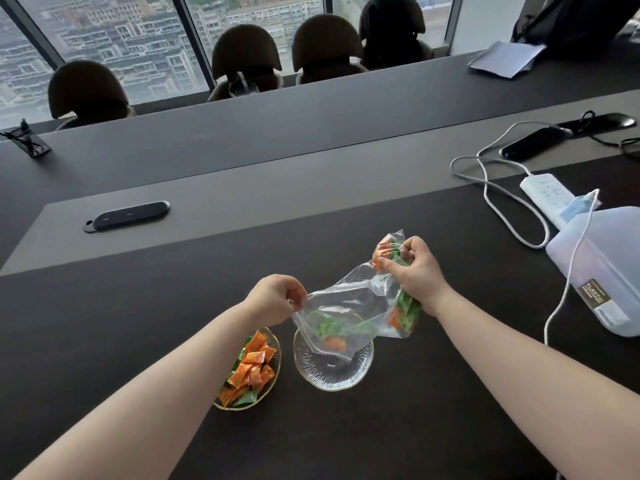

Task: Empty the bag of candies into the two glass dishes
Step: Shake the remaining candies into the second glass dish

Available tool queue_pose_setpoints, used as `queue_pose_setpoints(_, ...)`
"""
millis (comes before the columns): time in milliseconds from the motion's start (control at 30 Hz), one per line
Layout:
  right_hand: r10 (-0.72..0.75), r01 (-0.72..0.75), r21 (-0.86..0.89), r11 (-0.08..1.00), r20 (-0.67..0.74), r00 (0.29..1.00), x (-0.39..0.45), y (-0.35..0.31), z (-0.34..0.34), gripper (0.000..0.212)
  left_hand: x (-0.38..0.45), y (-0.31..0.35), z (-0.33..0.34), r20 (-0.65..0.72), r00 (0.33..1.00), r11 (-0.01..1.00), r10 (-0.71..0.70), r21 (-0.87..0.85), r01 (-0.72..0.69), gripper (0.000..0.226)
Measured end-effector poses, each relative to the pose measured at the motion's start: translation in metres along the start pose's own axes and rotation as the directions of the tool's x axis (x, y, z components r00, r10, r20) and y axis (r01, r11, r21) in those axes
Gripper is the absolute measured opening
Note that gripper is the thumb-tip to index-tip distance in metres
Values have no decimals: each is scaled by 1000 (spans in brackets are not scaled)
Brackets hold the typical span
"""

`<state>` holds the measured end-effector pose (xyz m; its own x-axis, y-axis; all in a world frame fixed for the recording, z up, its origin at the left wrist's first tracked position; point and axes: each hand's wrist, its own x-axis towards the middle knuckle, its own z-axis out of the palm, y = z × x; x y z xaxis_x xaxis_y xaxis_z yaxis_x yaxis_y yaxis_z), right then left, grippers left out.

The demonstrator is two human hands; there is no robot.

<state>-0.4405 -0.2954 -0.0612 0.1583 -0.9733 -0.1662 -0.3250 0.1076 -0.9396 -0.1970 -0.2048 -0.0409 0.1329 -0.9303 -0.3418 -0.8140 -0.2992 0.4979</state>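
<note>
A clear plastic bag (353, 299) with orange and green wrapped candies hangs above the right glass dish (334, 370). My left hand (273, 299) pinches the bag's open edge on the left. My right hand (415, 268) grips the bag's other end higher up, bunched around several candies. A few candies lie at the bag's mouth, just over the right dish, whose ribbed bottom looks bare. The left glass dish (273, 344), partly behind my left forearm, holds a heap of orange and green candies (251, 370).
A large translucent plastic jug (602, 271) lies at the right, with a white power strip (550, 199) and white cables (498, 202) behind it. A black cover plate (126, 216) sits at the far left. Papers (505, 58) and dark chairs (246, 57) are at the far side.
</note>
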Motion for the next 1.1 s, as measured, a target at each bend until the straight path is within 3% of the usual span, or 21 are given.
queue_pose_setpoints(233, -163, 190, -194, 962, 146, 976, -7, -18, 3, 43, -3, -5, 28, -21, 996, 996, -84, -4, 84, 23)
queue_pose_setpoints(500, -335, 395, -193, 898, 281, 899, -11, -34, 12, 58, -14, -14, 43, -6, 986, 986, -165, 17, 166, 18)
queue_pose_setpoints(667, -374, 454, -204, 868, 334, 865, -10, -38, 15, 61, -14, -11, 35, 61, 989, 991, -137, -7, 137, 46)
queue_pose_setpoints(800, -385, 472, -203, 858, 354, 852, -9, -41, 18, 64, -12, 11, 14, -77, 995, 957, -66, -288, 41, 51)
queue_pose_setpoints(967, -408, 516, -178, 838, 422, 809, -13, -48, 26, 66, -12, 46, -11, -118, 993, 762, 9, -643, -83, 68)
queue_pose_setpoints(1100, -430, 549, -167, 819, 455, 780, -12, -49, 31, 67, -11, 57, -11, -152, 988, 672, -5, -733, -109, 43)
